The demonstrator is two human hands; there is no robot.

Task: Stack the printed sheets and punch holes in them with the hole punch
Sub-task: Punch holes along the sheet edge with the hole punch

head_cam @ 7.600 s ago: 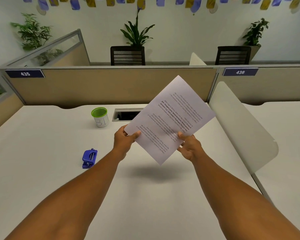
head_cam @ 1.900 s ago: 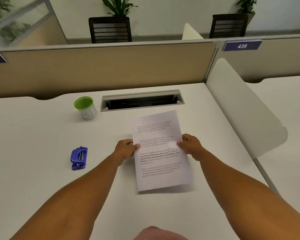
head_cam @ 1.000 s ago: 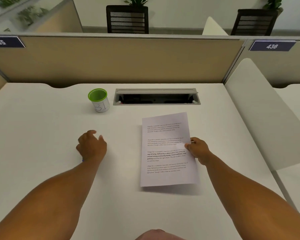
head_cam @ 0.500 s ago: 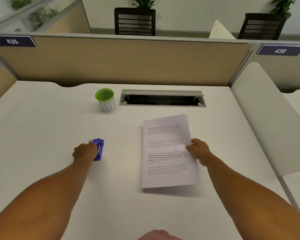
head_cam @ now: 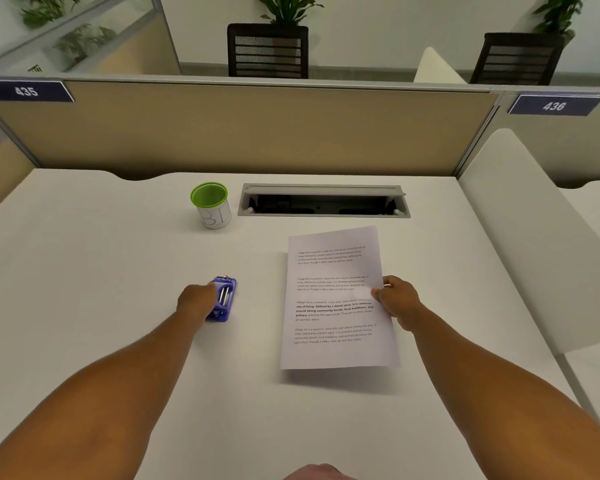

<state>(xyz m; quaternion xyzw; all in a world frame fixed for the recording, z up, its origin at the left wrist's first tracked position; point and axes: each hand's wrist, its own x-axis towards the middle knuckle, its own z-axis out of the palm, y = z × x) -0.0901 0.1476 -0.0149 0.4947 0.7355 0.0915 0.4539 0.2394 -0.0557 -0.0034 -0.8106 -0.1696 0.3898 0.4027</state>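
I read the printed sheets [head_cam: 336, 299] as lying flat on the desk [head_cam: 84, 271], right of centre, the right hand [head_cam: 397, 301] pinching their right edge. The left hand [head_cam: 196, 301] curls round the hole punch [head_cam: 223, 299], tipped on its side to the left. Paper — light, limp, prone to sliding (pin it near the edge being punched). The punch looks rigid; I would grip its body.

Single head-worn view looks forward and steeply down, close over the desk [head_cam: 84, 271]
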